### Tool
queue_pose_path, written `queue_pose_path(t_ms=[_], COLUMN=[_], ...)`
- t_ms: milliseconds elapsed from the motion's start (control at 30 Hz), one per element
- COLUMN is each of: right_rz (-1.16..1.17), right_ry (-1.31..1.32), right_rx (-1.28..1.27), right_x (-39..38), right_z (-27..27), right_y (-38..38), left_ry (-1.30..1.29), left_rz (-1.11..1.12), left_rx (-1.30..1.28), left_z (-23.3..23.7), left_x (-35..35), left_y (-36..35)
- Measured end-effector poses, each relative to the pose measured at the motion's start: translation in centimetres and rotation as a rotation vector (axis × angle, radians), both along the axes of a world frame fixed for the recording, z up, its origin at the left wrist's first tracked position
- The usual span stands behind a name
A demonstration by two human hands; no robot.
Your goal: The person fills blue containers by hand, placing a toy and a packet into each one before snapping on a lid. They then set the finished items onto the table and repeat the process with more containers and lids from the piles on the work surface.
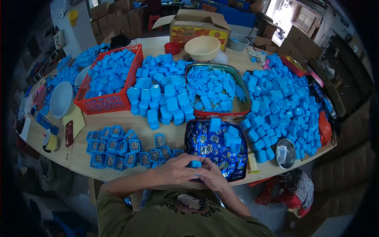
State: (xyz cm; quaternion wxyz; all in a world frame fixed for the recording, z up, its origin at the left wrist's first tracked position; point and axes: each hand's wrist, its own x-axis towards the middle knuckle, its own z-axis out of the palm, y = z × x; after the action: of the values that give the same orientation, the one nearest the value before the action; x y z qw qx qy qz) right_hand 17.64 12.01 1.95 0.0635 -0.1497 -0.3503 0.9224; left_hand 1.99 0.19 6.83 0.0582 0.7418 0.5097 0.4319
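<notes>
Close to the table's front edge, my left hand (179, 169) and my right hand (213, 173) meet around a small blue box (194, 164), fingers closed on it from both sides. Just beyond them lies a dark tray (188, 138) filled with shiny blue packets (209, 148), with a few blue boxes (233, 140) on top. Left of my hands, several open blue boxes (135, 145) hold small pale balls. Behind the dark tray, a red-rimmed tray (221, 115) contains flat blue pieces (213, 85).
A red basket (104, 106) of blue boxes stands back left, beside stacked blue boxes (171, 103). A large blue pile (276, 106) covers the right side. A metal bowl (285, 154), cream bowl (202, 48), cardboard box (199, 29) and yellow cup (50, 141) also stand on the table (79, 158).
</notes>
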Motion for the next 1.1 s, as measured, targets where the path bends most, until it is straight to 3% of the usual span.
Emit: queue_pose_path(t_ms=[267,367,467,500,567,600,700,833,900,933,1000,1067,1100], right_rz=[-0.012,-0.047,-0.139,-0.133,-0.251,-0.277,-0.336,-0.345,-0.144,-0.034,0.031,0.102,-0.012], right_ry=[-0.083,-0.108,-0.120,-0.121,-0.009,0.023,0.006,-0.024,-0.052,-0.087,-0.053,-0.003,-0.071], right_rx=[-0.032,0.106,0.213,0.206,0.303,0.421,0.452,0.511,0.931,1.134,1.188,1.248,1.090], right_x=[0.3,-0.4,-2.0,-2.4,-3.1,-3.4,-3.9,-2.8,-1.9,-1.7,-1.7,-2.1,-2.4], right_z=[-0.5,0.0,1.1,1.6,2.3,1.5,0.8,1.5,2.9,3.4,4.0,4.2,3.9], right_y=[-0.2,-0.1,-0.2,-0.7,-1.6,-1.8,-1.8,-0.3,1.4,2.0,1.9,1.6,1.0], left_ry=[-0.052,-0.166,-0.576,-0.576,-1.522,-1.660,-1.820,-1.600,-0.961,-0.962,-0.349,-0.325,-0.474], left_rz=[-0.007,0.042,0.224,0.231,0.260,0.251,0.209,0.246,0.189,0.185,0.119,0.156,0.190], left_rx=[-0.022,-0.021,-0.061,-0.067,0.206,0.232,0.243,0.071,-0.282,-0.287,-0.477,-0.464,-0.524], left_z=[-1.6,-2.1,-2.9,-3.1,-3.8,-3.8,-4.3,-4.0,-2.6,-1.8,-0.3,0.2,0.4], left_x=[0.4,0.5,1.0,1.5,2.5,2.7,3.3,1.6,-0.5,-1.3,-2.3,-2.1,-2.1], left_y=[-0.6,-0.5,-0.1,0.4,1.8,2.1,2.6,1.5,0.2,0.1,-0.2,-0.3,-0.3])
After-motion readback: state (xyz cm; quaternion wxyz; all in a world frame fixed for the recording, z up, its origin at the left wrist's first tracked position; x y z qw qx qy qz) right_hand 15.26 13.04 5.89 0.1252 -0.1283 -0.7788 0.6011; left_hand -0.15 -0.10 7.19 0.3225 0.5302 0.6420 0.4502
